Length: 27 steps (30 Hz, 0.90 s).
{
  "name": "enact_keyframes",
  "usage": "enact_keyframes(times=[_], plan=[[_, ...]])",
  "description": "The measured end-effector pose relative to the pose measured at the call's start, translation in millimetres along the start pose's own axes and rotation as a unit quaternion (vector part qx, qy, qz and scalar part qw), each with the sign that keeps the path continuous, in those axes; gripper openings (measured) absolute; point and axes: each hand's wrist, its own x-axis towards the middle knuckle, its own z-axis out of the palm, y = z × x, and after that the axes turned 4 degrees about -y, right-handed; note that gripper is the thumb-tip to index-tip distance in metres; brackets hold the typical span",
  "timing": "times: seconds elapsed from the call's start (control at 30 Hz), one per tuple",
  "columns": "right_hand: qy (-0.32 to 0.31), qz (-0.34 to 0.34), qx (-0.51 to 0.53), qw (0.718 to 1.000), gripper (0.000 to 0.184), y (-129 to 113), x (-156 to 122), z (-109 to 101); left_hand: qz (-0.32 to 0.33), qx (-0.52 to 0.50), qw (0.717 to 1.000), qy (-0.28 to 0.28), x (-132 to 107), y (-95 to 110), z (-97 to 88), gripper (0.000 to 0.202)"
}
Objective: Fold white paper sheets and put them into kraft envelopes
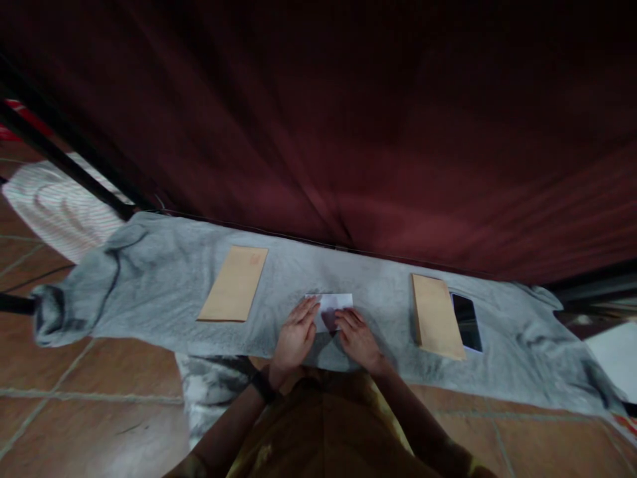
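A small white sheet of paper [334, 304] lies on a grey blanket [164, 285] spread over the floor. My left hand [295, 336] rests flat on the paper's left part, fingers stretched out. My right hand [357, 338] lies flat on its right lower part, fingers also extended. Both hands press on the paper and grip nothing. A brown envelope [235, 284] lies to the left of the paper. A stack of brown envelopes [436, 316] lies to the right, with a dark phone [466, 322] beside it.
A dark red curtain [348, 133] hangs along the blanket's far edge. Brown floor tiles [89, 411] lie in front. A striped white cloth [60, 206] sits at the far left by a black bar [54, 156]. A white object [617, 355] shows at the right edge.
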Motion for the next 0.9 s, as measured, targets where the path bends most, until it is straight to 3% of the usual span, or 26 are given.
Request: enact_keyframes(times=[0.17,0.3,0.47,0.63,0.8,0.9], plan=[[-0.022,0.038,0.033,0.999,0.038,-5,-2,-8,0.003,0.09,0.995,-0.034,13,6,20.4,0.053],[0.015,0.072,0.039,0.997,0.041,-7,12,-7,0.004,0.126,0.991,-0.036,10,7,27.4,0.054],[0.016,0.091,-0.025,0.995,0.046,-10,27,12,-0.02,0.134,0.991,-0.018,7,8,30.3,0.057],[0.043,0.131,-0.08,0.987,0.047,-14,24,28,-0.061,0.134,0.989,0.0,5,2,32.2,0.062],[0.053,0.152,-0.111,0.981,0.049,-15,20,33,-0.061,0.13,0.99,-0.005,0,-2,29.3,0.065],[0.04,0.156,-0.125,0.979,0.05,-15,21,34,-0.06,0.114,0.992,0.0,1,-11,18.2,0.065]])
